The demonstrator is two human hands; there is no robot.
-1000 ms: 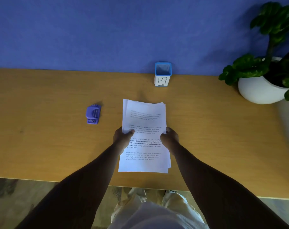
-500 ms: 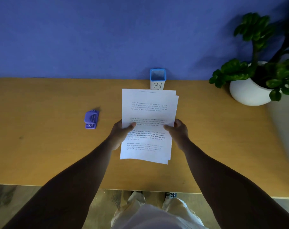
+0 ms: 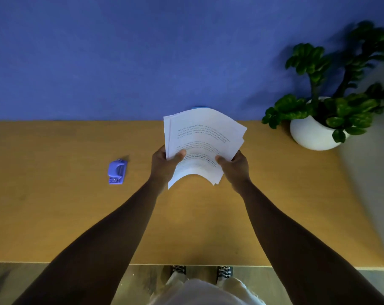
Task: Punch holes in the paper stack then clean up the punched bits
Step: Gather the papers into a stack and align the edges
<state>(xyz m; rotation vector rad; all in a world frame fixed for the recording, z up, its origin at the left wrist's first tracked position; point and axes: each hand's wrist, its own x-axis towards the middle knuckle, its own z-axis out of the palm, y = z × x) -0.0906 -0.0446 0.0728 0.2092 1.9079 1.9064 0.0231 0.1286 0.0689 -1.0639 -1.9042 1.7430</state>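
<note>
— Where's the paper stack?
— Up off the wooden desk, printed side facing us, bowed into an arch, sheets fanned unevenly at the right corners.
— And the hole punch?
— Small, purple, flat on the desk well to the left, untouched.
— The bin?
— Only a blue sliver shows above the paper's top edge.

I see a wide wooden tabletop with a warm orange-brown finish spanning the middle of the frame. Left of centre on it sits a small purple plastic hole punch. At the upper right, by the table's far edge, rests a round white ceramic pot holding a leafy green plant.
</note>
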